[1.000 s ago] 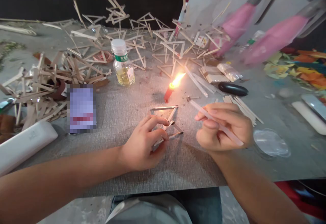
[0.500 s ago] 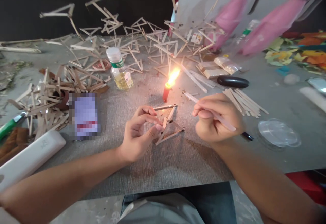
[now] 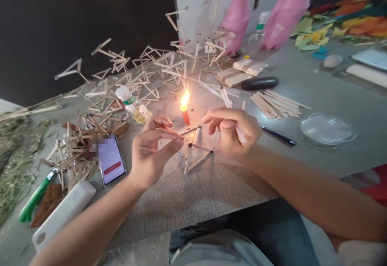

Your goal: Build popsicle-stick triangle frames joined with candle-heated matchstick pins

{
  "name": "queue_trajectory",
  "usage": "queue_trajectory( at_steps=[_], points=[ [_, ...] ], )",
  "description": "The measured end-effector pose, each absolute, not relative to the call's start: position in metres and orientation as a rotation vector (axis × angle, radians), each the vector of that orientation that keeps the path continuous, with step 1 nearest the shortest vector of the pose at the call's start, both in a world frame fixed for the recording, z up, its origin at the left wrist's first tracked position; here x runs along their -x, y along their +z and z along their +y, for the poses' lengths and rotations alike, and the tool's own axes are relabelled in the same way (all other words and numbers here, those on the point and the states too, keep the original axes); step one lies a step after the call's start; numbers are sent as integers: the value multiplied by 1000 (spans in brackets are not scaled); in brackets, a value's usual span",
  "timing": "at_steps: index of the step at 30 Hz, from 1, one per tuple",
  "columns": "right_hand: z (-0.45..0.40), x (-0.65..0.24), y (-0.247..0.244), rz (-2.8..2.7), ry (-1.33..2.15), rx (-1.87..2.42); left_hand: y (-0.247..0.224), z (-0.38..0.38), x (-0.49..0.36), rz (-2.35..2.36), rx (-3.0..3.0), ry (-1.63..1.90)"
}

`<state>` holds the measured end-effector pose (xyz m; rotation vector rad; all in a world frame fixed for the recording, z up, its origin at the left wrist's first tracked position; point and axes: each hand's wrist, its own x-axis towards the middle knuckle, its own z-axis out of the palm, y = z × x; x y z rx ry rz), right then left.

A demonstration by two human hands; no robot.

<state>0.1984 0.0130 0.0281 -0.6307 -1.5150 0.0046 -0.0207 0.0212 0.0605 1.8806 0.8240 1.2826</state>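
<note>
My left hand is closed in a pinch at the near end of a thin wooden stick. Beneath and beside it sits a zigzag frame of wooden sticks with dark joints. My right hand is curled around a translucent glue stick, whose upper end points away from me. Its extended index finger reaches the far end of the thin stick; whether it touches I cannot tell. Just beyond both hands a red candle burns upright.
Joined stick frames spread across the back. A capped bottle of yellow liquid, a phone and a white power bank are on the left. Loose sticks, a pen and a clear plastic lid lie right.
The view has swung right. My right hand has come left to the stick's far end, and the glue stick has tipped more upright. My left fingers have shifted up along the frame.
</note>
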Motion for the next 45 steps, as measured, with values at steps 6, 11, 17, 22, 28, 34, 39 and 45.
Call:
queue_trajectory(
  at_steps=[6,11,17,22,28,34,39,45],
  points=[
    [-8,-188,44,-1582,64,593,66,18,6,771,-1900,1403],
    [-15,-180,46,-1597,111,601,58,15,1,798,-1847,1415],
    [-17,-179,42,-1690,51,693,53,11,-2,799,-1809,1397],
    [-17,-179,41,-1676,35,697,50,9,-5,777,-1726,1416],
    [-13,-179,37,-1649,81,683,51,12,-3,778,-1856,1410],
    [-11,-182,35,-1674,88,654,57,17,2,740,-1902,1371],
    [-2,-191,34,-1691,0,654,64,29,17,685,-2044,1146],
    [20,-199,26,-1559,-70,699,68,40,26,718,-2221,891]
  ],
)
